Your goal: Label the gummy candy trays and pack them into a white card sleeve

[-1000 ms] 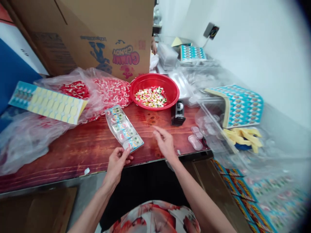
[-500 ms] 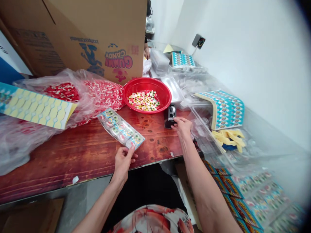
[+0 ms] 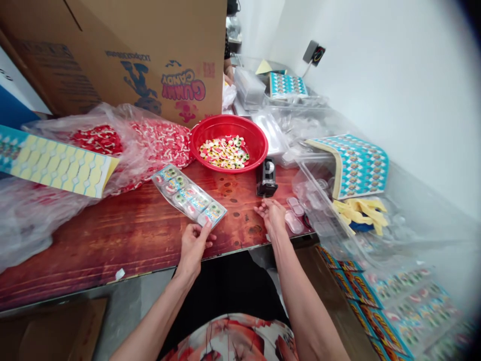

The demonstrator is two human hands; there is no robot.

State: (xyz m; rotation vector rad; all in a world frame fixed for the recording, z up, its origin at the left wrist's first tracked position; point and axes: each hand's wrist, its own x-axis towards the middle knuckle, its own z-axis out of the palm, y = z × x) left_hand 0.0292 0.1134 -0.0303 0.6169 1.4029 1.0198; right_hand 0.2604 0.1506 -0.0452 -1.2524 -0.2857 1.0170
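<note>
My left hand (image 3: 193,245) pinches the near end of a strip of clear blister packs with colourful gummy candies (image 3: 190,195), which lies slantwise on the red-brown wooden table (image 3: 124,235). My right hand (image 3: 272,214) hovers low over the table's front edge, fingers drawn together and pointing left; whatever they hold is too small to see. It is just in front of a black tape dispenser (image 3: 266,178) and beside empty clear blister shells (image 3: 293,220). Behind the dispenser, a red bowl (image 3: 229,124) holds several eye-shaped gummies.
Plastic bags of red-and-white candy (image 3: 150,140) lie at the left before a large cardboard box (image 3: 131,50). A yellow-backed card sheet (image 3: 56,163) rests on them. Blue printed cards (image 3: 361,163) and yellow gloves (image 3: 361,210) sit right. Another person's hand (image 3: 228,77) shows behind the box.
My right hand reached out to the tape dispenser, then drew back toward the table's front edge. My left hand has kept its hold on the candy strip.
</note>
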